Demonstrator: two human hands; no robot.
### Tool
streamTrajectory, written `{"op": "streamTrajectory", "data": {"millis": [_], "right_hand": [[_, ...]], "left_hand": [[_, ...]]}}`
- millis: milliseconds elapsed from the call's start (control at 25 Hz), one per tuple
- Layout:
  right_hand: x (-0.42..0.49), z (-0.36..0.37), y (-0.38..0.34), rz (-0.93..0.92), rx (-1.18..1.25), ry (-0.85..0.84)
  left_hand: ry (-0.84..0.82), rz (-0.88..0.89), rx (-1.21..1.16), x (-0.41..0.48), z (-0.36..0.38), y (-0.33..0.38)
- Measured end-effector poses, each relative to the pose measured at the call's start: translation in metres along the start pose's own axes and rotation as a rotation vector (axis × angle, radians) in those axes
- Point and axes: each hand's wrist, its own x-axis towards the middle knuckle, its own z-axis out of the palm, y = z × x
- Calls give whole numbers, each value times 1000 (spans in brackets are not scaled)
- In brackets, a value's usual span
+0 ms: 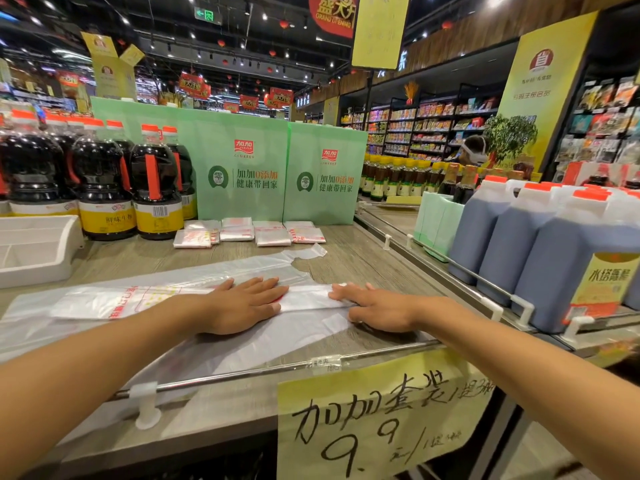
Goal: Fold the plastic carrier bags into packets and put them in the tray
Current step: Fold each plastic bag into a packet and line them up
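1. Carrier bag (104, 301): lies flat across the bench (367, 261) at centre frame, partly folded into a long strip.
2. Left hand (242, 304): palm down on the strip, fingers (266, 284) straight, gripping nothing.
3. Right hand (375, 310): palm down on the strip's right end, fingers extended, gripping nothing.
4. Folded packets (249, 232): a row at upper centre, before the green display boards (242, 188).
5. White tray (65, 237): left edge, beside the dark sauce bottles (104, 188).

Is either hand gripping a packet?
No, the left hand and the right hand both lie flat on the bag, and the packets lie further back.
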Motion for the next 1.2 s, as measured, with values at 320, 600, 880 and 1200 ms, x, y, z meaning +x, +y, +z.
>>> {"op": "streamTrajectory", "data": {"millis": [320, 600, 880, 1200], "right_hand": [[-7, -8, -13, -58, -62, 109], [14, -18, -10, -147, -513, 203], [31, -17, -9, -263, -568, 355], [-12, -34, -48, -666, -339, 915]], "left_hand": [[100, 98, -61, -9, -4, -9], [299, 146, -31, -15, -2, -24], [362, 180, 27, -21, -5, -24], [511, -2, 224, -86, -31, -83]]}}
